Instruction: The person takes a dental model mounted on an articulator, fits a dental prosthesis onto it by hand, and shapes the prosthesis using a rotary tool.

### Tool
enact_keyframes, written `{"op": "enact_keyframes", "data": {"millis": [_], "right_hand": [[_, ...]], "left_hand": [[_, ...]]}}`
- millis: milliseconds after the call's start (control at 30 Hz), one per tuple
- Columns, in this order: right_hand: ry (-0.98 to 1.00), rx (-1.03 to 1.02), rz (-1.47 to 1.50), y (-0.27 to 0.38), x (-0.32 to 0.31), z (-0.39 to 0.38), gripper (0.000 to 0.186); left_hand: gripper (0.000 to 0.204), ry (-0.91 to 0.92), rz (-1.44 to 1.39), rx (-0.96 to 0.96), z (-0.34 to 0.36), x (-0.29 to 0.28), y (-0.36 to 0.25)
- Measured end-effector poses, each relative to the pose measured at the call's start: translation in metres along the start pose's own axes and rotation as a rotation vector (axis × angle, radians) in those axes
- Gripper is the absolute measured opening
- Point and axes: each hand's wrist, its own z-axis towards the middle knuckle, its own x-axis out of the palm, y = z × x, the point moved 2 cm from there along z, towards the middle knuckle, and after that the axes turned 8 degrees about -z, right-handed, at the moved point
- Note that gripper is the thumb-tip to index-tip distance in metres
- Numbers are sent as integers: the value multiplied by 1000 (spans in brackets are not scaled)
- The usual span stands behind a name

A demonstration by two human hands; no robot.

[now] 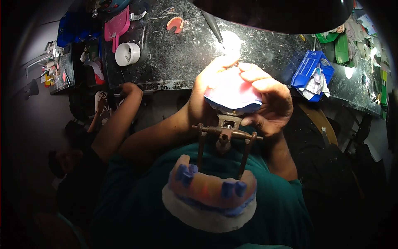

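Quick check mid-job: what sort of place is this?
Probably a dental lab: a hinged metal articulator carries a dental model with blue tooth blocks, and a pink denture-like arch lies on the scuffed dark bench.

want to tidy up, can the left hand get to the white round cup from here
Likely yes: only bench top shows between the left hand and the white cup. But that hand is on the dental model, so it would probably have to let go first.
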Motion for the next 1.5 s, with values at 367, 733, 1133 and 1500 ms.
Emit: {"op": "enact_keyframes", "data": {"millis": [367, 733, 1133, 1500], "right_hand": [[-118, 55, 63, -6, 3, -7, 71], [-104, 104, 31, -10, 2, -6, 66], [-127, 98, 49, -16, 2, -5, 61], [-193, 690, 135, -12, -22, -1, 42]], "left_hand": [[62, -19, 141, -6, -4, 1, -9], [61, 25, 96, 72, -2, 3, -12], [49, -165, 307, 137, -4, 7, -17], [49, -131, 530, 174, 1, -3, -27]]}}
